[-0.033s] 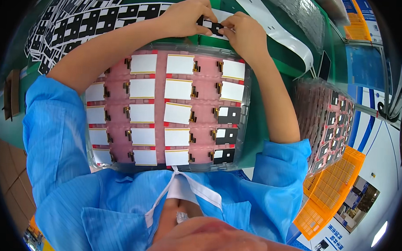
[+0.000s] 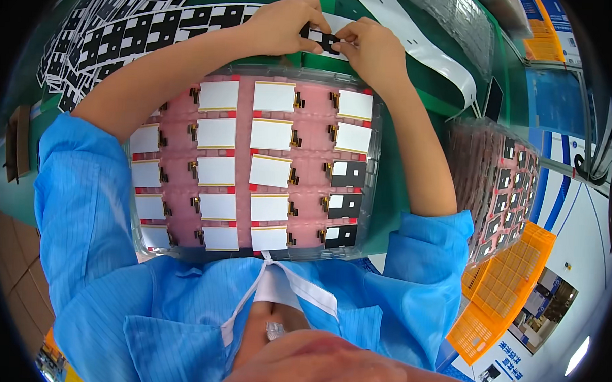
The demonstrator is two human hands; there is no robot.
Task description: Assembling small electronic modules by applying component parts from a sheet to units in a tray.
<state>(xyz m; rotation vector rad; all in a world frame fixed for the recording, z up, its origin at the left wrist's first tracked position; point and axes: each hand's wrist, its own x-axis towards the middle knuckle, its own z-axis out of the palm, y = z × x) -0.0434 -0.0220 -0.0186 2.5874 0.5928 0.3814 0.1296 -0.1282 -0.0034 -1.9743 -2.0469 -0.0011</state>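
Note:
At the far middle of the green bench, my left hand (image 2: 283, 28) and my right hand (image 2: 374, 53) pinch opposite ends of a small black-and-white die-cut sticker (image 2: 327, 41). Both thumbs and forefingers are closed on it. Between my forearms and my body lies a clear plastic tray with a pink base (image 2: 244, 142). Rows of flat white panels (image 2: 217, 134), each with a small brown-and-black connector tail, fill it. In the right column, the three nearest panels carry black cut-outs (image 2: 349, 174) like the one I hold. My left forearm hides part of the tray's far left corner.
Sheets of black-and-white stickers (image 2: 133, 37) are heaped at the far left. A white strip (image 2: 432, 57) curls across the far right, beside clear plastic packaging (image 2: 460, 24). Stacked filled trays (image 2: 471, 183) stand right, above an orange basket (image 2: 505, 292).

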